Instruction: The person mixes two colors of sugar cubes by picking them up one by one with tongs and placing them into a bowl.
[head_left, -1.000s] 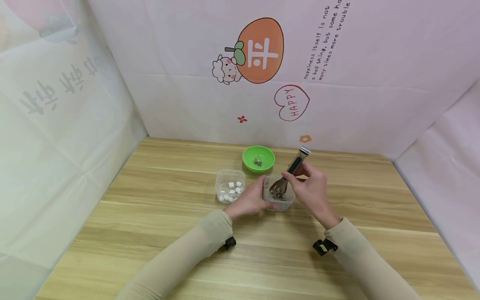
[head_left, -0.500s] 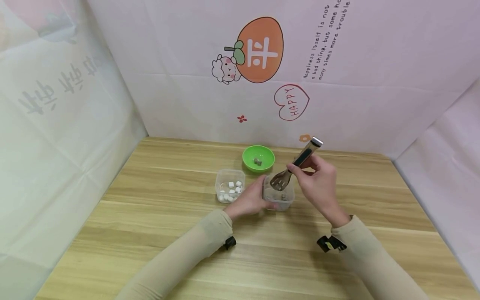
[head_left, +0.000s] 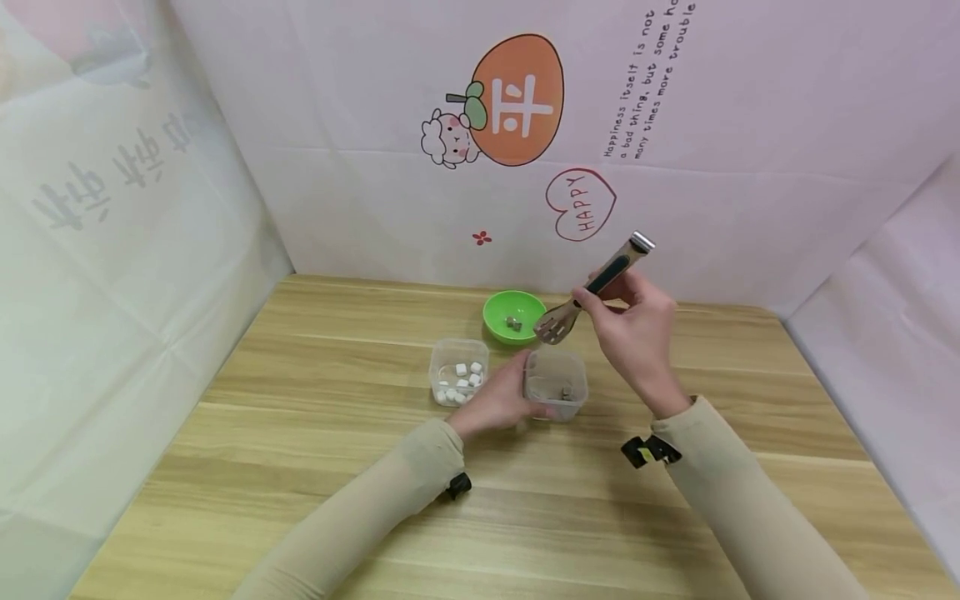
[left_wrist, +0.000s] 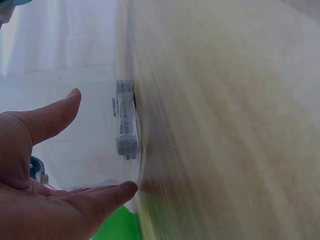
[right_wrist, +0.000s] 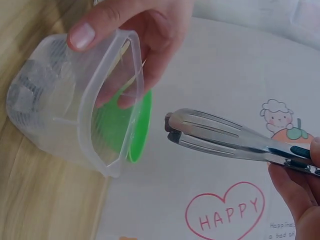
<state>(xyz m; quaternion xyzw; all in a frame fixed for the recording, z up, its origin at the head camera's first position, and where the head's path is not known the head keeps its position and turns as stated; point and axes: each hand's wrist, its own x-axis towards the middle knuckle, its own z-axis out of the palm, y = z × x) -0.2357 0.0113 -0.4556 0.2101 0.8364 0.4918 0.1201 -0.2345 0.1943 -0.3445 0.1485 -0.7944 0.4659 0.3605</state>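
My right hand (head_left: 637,337) grips metal tongs (head_left: 611,273) with dark grip panels, their slotted ends beside the rim of the green bowl (head_left: 492,335). Between the tong tips, the right wrist view shows a small dark grey cube (right_wrist: 173,135). My left hand (head_left: 501,398) holds a clear plastic container (head_left: 553,362) by its sides, thumb towards me and fingers round the far side. Grey cubes (left_wrist: 127,122) lie at the bottom of this container. A couple of grey cubes (head_left: 513,323) sit in the green bowl behind it.
Left of my left hand stands another clear container (head_left: 441,357) with several white cubes (head_left: 461,385). The wooden table (head_left: 330,400) meets a printed white cloth backdrop (head_left: 360,208) just behind the bowl. Cloth also hangs at both sides.
The tongs have risen out of the clear container with a grey cube and moved back towards the green bowl. My left hand has stayed on the container.
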